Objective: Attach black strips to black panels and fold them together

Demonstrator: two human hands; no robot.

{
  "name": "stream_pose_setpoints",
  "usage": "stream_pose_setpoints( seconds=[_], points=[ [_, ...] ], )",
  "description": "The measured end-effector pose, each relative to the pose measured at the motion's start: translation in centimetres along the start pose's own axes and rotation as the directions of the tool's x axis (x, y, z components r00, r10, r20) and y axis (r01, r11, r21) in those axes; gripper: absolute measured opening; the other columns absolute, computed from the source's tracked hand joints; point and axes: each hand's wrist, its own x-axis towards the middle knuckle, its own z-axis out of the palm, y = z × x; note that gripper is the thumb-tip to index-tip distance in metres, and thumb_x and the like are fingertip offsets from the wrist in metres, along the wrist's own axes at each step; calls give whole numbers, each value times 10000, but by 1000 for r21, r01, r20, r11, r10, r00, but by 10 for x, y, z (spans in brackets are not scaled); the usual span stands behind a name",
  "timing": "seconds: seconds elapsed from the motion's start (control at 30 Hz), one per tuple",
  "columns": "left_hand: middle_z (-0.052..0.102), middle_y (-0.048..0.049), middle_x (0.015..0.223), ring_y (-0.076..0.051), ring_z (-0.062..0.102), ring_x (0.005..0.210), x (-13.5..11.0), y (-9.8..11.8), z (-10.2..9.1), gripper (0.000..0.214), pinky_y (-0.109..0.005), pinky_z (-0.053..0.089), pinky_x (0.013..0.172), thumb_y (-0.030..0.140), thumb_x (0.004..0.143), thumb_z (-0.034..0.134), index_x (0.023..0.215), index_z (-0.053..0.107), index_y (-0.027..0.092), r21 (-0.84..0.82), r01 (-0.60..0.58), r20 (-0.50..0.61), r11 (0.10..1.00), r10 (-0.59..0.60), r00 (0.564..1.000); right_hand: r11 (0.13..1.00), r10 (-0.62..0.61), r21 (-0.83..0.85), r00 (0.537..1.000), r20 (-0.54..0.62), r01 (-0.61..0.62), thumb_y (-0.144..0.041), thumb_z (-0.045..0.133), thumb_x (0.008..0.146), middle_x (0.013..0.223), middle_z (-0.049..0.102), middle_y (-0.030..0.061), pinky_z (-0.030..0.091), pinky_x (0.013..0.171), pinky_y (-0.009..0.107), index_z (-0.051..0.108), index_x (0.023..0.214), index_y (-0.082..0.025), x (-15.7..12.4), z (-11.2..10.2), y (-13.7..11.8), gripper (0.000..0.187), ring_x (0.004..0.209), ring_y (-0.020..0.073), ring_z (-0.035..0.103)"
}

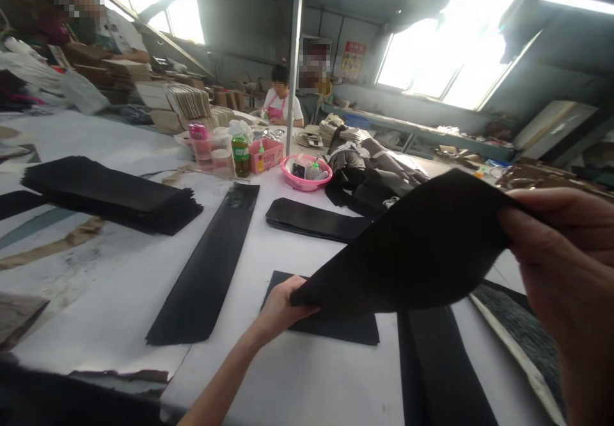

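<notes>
A bendy black sheet is stretched between my two hands above the table. My left hand pinches its near left end, low over another black piece lying flat. Raised at the right, my right hand grips the opposite corner between thumb and fingers. The sheet curves and sags between them. Below it, long black strips run toward the front edge. A long black strip lies to the left of my left hand, and a small stack of black pieces lies behind the sheet.
A thick stack of black pieces lies at the left. Farther back are a pink basin, a green bottle, a pink box and heaped dark material. A metal pole stands upright. Two people work beyond the table.
</notes>
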Motion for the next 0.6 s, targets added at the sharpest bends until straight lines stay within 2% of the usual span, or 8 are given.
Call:
stream_pose_setpoints(
  seconds=[0.07,0.17,0.2,0.3,0.43,0.6],
  points=[
    [666,-4,735,-209,630,717,-2,-4,-16,215,-260,474,618,342,707,758,802,696,160,-102,117,80,988,-109,991,995,67,77,996,-64,-62,-307,655,849,1066,674,13,467,864,385,684,992,-303,8,8,6,146,909,191,641],
    [715,-20,846,-216,660,808,-3,-10,-44,296,-270,510,706,325,708,776,940,701,158,-294,270,139,917,-238,961,962,253,129,962,-104,-239,-342,711,799,921,675,21,488,750,331,694,996,-263,21,8,51,213,770,152,630],
    [725,-31,891,-219,666,852,-1,-12,-54,343,-275,519,748,315,701,788,992,692,160,-341,293,115,893,-269,956,945,317,130,939,-131,-301,-359,741,755,861,673,24,486,685,305,704,950,-241,25,7,73,231,725,144,622],
    [739,-59,900,-221,687,864,16,-16,-82,411,-292,549,788,299,668,821,1023,678,149,-438,297,-35,849,-346,938,851,513,179,855,-75,-495,-393,825,606,834,676,10,472,591,247,704,872,-219,29,13,142,341,709,133,610],
    [745,-81,868,-205,704,760,70,-13,-109,440,-302,589,725,268,594,863,965,670,130,-465,210,-230,860,-346,909,784,603,196,798,-14,-589,-423,839,530,766,673,3,458,525,224,704,847,-185,34,35,206,419,660,131,599],
    [733,-37,783,-183,691,656,168,-2,-130,451,-303,600,626,243,537,863,925,650,154,-399,151,-319,905,-291,902,734,666,183,746,-8,-654,-386,811,601,746,680,6,491,544,236,696,883,-167,63,66,262,375,623,119,605]
  ],
)
